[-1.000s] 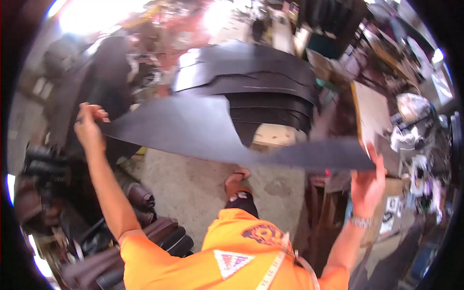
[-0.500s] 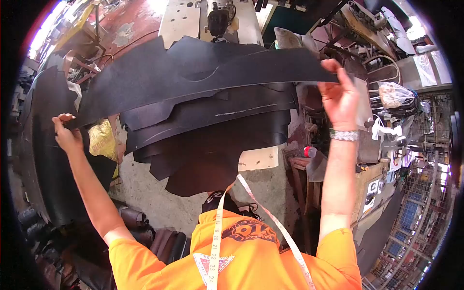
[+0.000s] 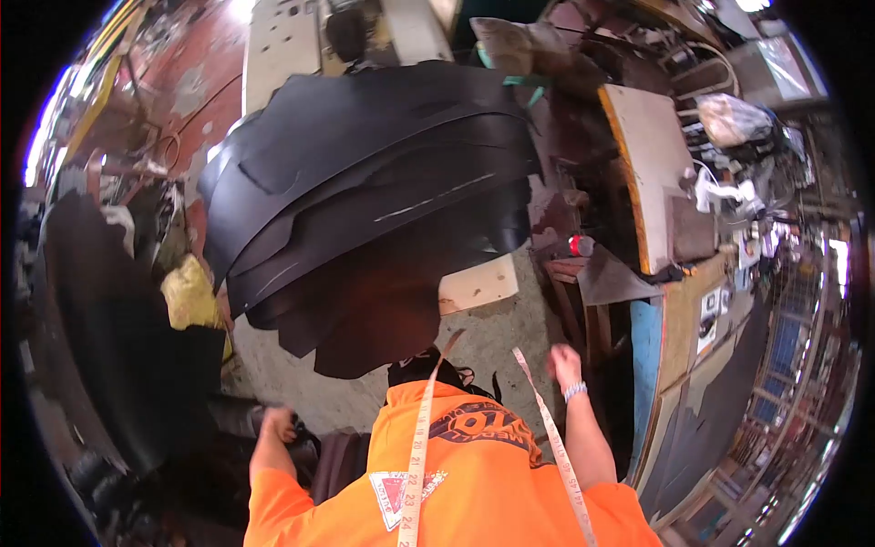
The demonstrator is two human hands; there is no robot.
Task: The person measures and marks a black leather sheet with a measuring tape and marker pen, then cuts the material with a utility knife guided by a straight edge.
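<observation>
A stack of dark leather pieces [image 3: 365, 173] lies draped ahead of me, its edges overlapping in layers, with a pale chalk line across one piece. My left hand [image 3: 279, 424] is low at my side near some dark rolled material, its fingers curled and nothing visible in them. On the other side, my right hand [image 3: 565, 365] hangs over the floor beside my body, loosely closed, with no object showing in it. A measuring tape [image 3: 412, 465] hangs around my neck, down both sides of the orange shirt [image 3: 456, 492].
At left hangs a large dark sheet [image 3: 118, 328] beside a yellow bag [image 3: 191, 294]. A sewing machine [image 3: 346, 36] stands beyond the stack. On the right are a wooden board [image 3: 645, 164], a red-capped bottle [image 3: 581, 245] and a workbench [image 3: 693, 319].
The long leather strip stretched between my hands has been let go and now lies on the stack. Both hands have dropped down and back toward my sides.
</observation>
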